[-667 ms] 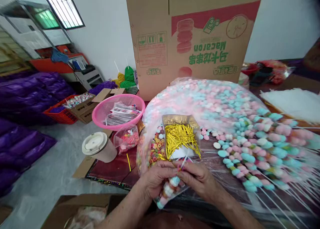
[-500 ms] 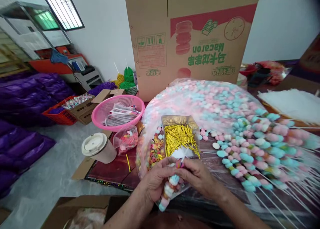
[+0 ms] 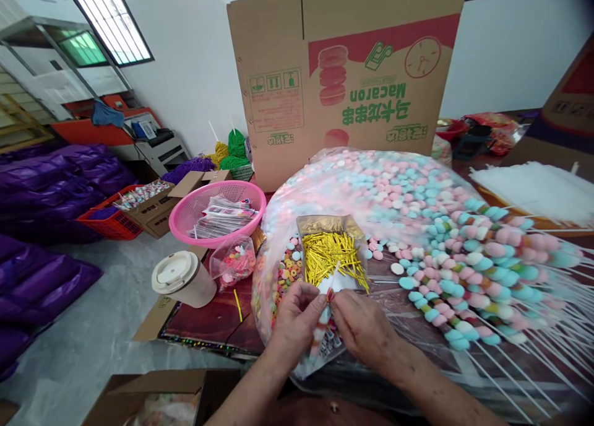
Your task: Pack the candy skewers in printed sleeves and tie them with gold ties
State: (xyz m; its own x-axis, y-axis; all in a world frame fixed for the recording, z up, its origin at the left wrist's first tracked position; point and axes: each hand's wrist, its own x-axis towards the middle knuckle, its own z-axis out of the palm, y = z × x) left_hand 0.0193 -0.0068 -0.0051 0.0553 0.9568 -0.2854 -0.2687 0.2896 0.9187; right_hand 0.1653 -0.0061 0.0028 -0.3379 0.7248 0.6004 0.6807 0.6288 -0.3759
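A skewer of pastel candy puffs in a clear printed bag [image 3: 316, 347] is between my two hands, its white stick pointing away from me. My left hand [image 3: 297, 317] is closed around the upper part of the bag, thumb and fingers pinching near its neck. On the other side, my right hand [image 3: 364, 324] has its fingertips pressed together at the gathered neck, where a small pink-and-yellow bit shows. Whether a tie is in those fingertips I cannot make out. Just beyond the hands sits a box of gold twist ties [image 3: 331, 256].
Unbagged candy skewers [image 3: 477, 271] lie piled at right, beside a big clear bag of pink and blue candies [image 3: 390, 184]. Ring candies [image 3: 288, 271] lie left of the ties. A pink basket [image 3: 179, 225] of wrappers and a lidded cup [image 3: 183, 280] stand at left; a large carton [image 3: 278, 48] stands behind.
The bagged skewer has swung from slanting lower left to nearly upright, and its candies show less. My hands have shifted, with the fingertips now pinching at the neck. The view has turned slightly.
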